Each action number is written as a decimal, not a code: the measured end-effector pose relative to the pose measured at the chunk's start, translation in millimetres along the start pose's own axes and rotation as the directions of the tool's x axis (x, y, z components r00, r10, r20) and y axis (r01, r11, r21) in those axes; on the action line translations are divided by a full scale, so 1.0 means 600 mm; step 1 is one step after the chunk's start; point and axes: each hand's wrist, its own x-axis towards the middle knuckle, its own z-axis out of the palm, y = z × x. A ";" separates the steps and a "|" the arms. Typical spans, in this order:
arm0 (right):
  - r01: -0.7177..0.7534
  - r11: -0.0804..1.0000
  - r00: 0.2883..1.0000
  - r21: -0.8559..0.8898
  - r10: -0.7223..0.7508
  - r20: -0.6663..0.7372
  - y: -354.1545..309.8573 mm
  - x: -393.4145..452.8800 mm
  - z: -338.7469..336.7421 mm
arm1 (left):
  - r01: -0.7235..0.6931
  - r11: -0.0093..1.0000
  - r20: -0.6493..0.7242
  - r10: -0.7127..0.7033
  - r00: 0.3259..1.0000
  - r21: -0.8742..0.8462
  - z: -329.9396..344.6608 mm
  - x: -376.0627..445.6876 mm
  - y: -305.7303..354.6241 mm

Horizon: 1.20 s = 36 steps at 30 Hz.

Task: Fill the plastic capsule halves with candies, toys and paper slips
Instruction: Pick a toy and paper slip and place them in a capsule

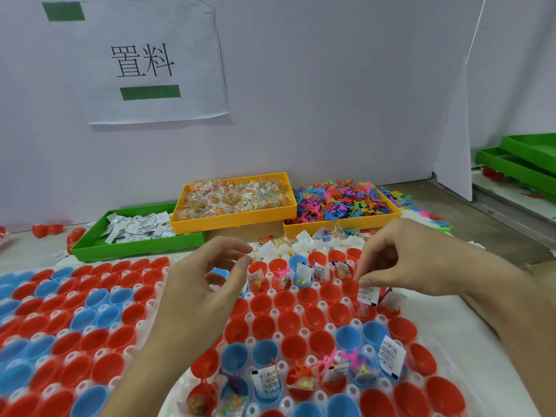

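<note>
Your right hand (400,260) reaches in from the right edge with the wrist raised and the fingers bent downward, thumb and forefinger pinching the top edge of a paper slip (367,294) that hangs upright over a red capsule half (362,310) near the right of the white holder tray (304,334). A clear candy packet already sits in that half. Your left hand (207,284) comes up from the bottom edge, palm turned inward, fingers loosely curled with the thumb and forefinger tips close together above the tray; whether anything small sits between them cannot be made out, and the hand covers the capsule halves beneath it. Red and blue halves fill the tray; a far row and a near row already carry slips, candies and toys. At the back of the tabletop, a green tray (132,248) holds more slips, a yellow tray (231,216) holds candy packets, and a second yellow tray (340,225) holds coloured toy figures, its front corner partly behind your right hand. Both forearms are cut off by the frame. A paper sign (144,61) hangs on the wall.
</note>
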 end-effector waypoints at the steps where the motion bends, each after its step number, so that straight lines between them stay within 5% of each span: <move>1: -0.003 1.000 1.000 -0.001 0.003 0.008 -0.002 0.000 0.001 | -0.002 1.000 0.000 0.002 1.000 -0.001 0.000 0.000 0.000; 19: -0.039 0.987 0.998 -0.156 0.045 0.038 -0.019 0.001 0.017 | -0.004 1.000 0.002 0.004 1.000 -0.016 0.001 0.000 -0.002; 36: -0.040 0.992 0.997 -0.119 0.048 0.058 -0.015 0.002 0.016 | -0.007 1.000 0.003 0.007 1.000 -0.009 0.001 0.000 -0.002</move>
